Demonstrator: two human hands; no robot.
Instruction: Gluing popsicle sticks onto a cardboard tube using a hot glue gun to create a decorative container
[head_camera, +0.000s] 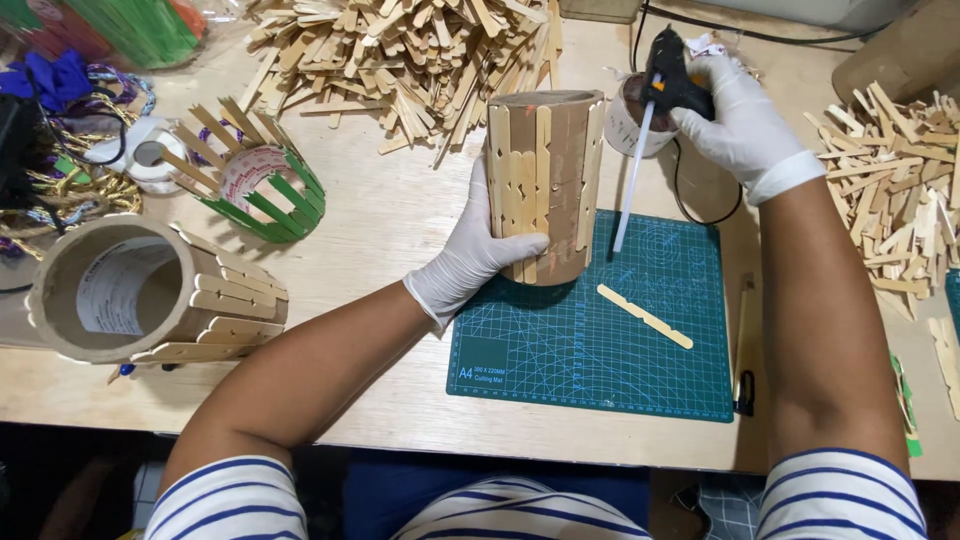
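Observation:
My left hand (468, 255), in a white glove, grips a brown cardboard cylinder (558, 180) standing upright on the far edge of a green cutting mat (590, 350). Wooden craft sticks are glued side by side on the cylinder's left and front. My right hand (735, 125), also gloved, holds a black hot glue gun (672, 75) above a small white cup (625, 125); a white glue stick pokes down from the gun towards the mat. One loose craft stick (645, 316) lies on the mat.
A big heap of craft sticks (410, 60) lies at the back, another heap (895, 190) at the right. At left lie a stick-covered cylinder on its side (150, 295), a roll ringed with green and plain sticks (255, 185) and a white tape roll (150, 152).

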